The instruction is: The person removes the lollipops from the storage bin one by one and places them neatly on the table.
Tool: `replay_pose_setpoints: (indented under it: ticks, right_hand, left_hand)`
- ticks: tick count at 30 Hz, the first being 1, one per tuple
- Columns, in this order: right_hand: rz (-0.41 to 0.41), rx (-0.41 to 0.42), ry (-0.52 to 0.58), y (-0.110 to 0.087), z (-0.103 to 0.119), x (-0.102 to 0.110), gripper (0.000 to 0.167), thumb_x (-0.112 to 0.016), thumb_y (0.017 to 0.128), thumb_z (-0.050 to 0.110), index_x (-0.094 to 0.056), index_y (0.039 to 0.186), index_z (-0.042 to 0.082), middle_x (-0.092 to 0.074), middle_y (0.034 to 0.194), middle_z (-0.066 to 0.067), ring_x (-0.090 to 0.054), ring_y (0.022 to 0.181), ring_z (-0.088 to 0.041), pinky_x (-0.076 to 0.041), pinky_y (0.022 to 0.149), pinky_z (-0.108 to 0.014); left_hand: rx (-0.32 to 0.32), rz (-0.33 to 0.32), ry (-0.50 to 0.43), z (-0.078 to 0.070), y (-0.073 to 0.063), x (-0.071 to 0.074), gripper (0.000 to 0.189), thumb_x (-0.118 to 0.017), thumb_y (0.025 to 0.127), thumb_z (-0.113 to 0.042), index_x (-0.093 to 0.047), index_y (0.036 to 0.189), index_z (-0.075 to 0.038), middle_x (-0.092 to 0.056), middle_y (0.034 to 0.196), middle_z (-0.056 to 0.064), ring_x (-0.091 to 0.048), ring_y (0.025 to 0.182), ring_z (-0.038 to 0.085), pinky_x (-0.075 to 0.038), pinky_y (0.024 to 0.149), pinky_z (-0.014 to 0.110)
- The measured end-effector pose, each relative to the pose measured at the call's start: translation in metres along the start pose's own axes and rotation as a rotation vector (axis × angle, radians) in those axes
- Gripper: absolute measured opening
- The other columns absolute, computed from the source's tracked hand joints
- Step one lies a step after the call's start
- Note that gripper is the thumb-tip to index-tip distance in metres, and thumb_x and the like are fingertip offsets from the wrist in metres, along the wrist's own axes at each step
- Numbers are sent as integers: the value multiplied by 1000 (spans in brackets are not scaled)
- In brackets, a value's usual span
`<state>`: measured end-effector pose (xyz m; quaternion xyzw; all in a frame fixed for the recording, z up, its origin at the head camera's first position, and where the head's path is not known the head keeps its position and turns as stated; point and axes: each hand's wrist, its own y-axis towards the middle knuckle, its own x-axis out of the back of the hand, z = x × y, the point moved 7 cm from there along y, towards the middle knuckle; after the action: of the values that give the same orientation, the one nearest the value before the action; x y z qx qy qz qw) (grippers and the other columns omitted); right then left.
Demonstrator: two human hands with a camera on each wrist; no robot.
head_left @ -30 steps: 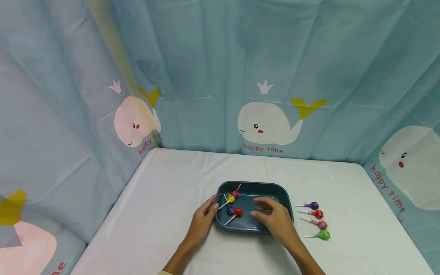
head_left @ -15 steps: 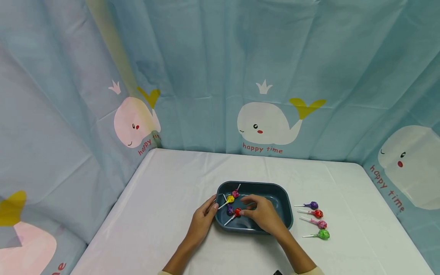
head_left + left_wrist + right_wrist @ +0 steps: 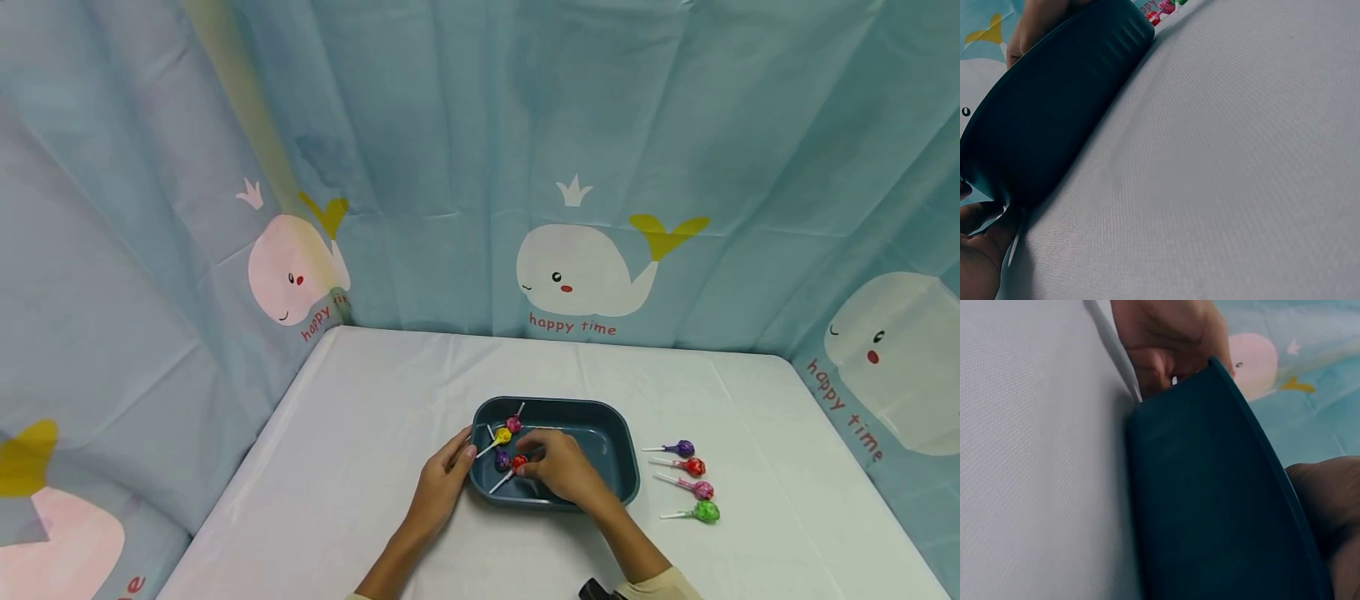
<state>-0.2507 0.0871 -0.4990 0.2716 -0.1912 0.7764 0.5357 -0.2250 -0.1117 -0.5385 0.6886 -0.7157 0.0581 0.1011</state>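
"One red lollipop (image 3: 517,462), head view: in tray's (image 3: 611,454) left side, at right hand's (image 3: 561,468) fingertips. Pinched?"

"Cannot tell; seemingly at grasping, needing a firm pinch next."

"Left wrist: left hand's (image 3: 979,256) fingers apart, against tray wall."

"Right wrist: right fingertips hidden by rim."

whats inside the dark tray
Inside the dark tray, toward its left end, lie a pink lollipop, a yellow lollipop, a purple lollipop and a red lollipop. The right hand partly covers the red one and hides part of the tray's floor; anything beneath cannot be seen.

Tray (image 3: 600,429) is dk teal, 1 lollipop (image 3: 707,512) grn, curtain (image 3: 442,142) whale-print.
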Motion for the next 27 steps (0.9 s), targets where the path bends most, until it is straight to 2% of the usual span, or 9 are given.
replay_pose_setpoints:
  ticks: [4, 9, 14, 17, 19, 23, 27]
  right_hand:
    - [19, -2, -8, 2, 0, -3, 24, -85, 88, 3, -80, 111, 4, -77, 110, -9, -67, 82, -14, -63, 77, -35]
    - [21, -8, -24, 3, -1, -4, 21, -84, 88, 1, -81, 108, 5, -77, 107, -8, -66, 83, -14, -62, 79, -39]
    - [5, -20, -41, 2, -1, -3, 20, -83, 89, 2, -82, 108, 8, -77, 110, -7, -68, 94, -20, -61, 94, -51]
    - [-39, -35, -52, -1, -1, 3, 19, -84, 89, 3, -83, 107, 10, -77, 111, -6, -68, 101, -23, -58, 100, -57]
    - [-82, -51, -62, -4, -3, 9, 19, -85, 89, 4, -83, 107, 11, -77, 112, -6, -68, 104, -24, -57, 102, -59]
    - [-150, -80, -64, -12, -6, 22, 19, -83, 90, 6, -82, 109, 12, -75, 113, -5, -68, 99, -21, -59, 98, -55]
    - [-191, -87, -50, -20, -8, 35, 22, -82, 92, 7, -81, 113, 12, -76, 111, -2, -68, 94, -17, -62, 94, -50]
  left_hand:
    - [5, 3, -5, 1, 0, -1, 50, -56, 112, -31, -52, 157, -11, -54, 159, 10, -49, 150, 26, -39, 122, 32]
    - [-1, 8, -12, -1, 0, -1, 49, -55, 112, -29, -52, 157, -10, -53, 160, 11, -49, 150, 27, -36, 122, 46]
    - [0, 5, -2, -2, -1, -1, 49, -55, 112, -30, -52, 157, -10, -53, 160, 12, -49, 150, 29, -35, 122, 49]
    - [2, 3, 0, -2, 0, -1, 50, -55, 112, -30, -52, 157, -10, -53, 160, 12, -49, 150, 28, -36, 122, 46]
    - [2, 0, -3, -2, 0, -1, 50, -56, 112, -31, -52, 157, -10, -53, 159, 11, -49, 149, 28, -38, 122, 40]
    - [7, -4, -3, -2, -1, -1, 50, -57, 112, -31, -52, 157, -10, -55, 158, 11, -50, 149, 26, -40, 120, 27]
    - [5, 0, -4, -2, -1, -1, 50, -56, 112, -32, -52, 157, -10, -54, 159, 10, -49, 149, 26, -39, 121, 32]
